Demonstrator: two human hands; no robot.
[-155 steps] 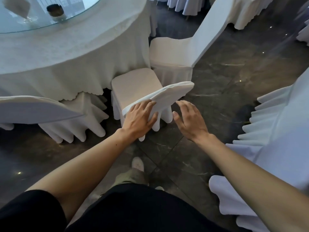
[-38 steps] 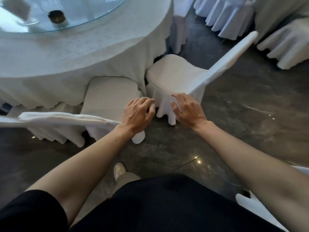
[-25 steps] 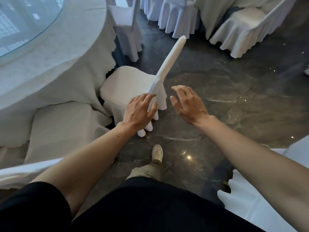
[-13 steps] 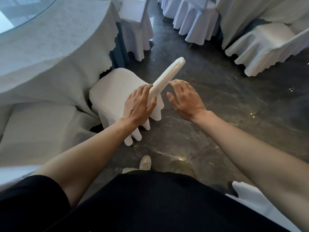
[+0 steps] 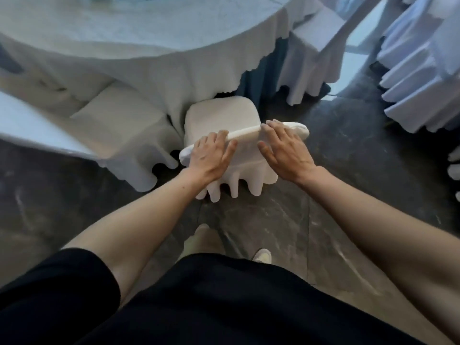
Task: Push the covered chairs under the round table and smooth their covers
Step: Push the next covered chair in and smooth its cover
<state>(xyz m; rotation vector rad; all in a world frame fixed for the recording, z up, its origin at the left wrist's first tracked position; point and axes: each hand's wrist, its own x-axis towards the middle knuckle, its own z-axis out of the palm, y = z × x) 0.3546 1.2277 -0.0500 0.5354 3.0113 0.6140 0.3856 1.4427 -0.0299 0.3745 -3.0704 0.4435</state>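
Chair point(image 5: 221, 115) stands just past the fingertips, seat edge under the table point(image 5: 124, 46); left hand point(image 5: 209, 155) and right hand point(image 5: 286, 150) press spread fingers on its back, so uneven pushing could skew it.

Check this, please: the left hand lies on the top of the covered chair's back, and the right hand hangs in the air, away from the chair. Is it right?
Not quite. In the head view the right hand does not hang in the air: it too rests on the top of the covered chair's back. The left hand lies there as you say.
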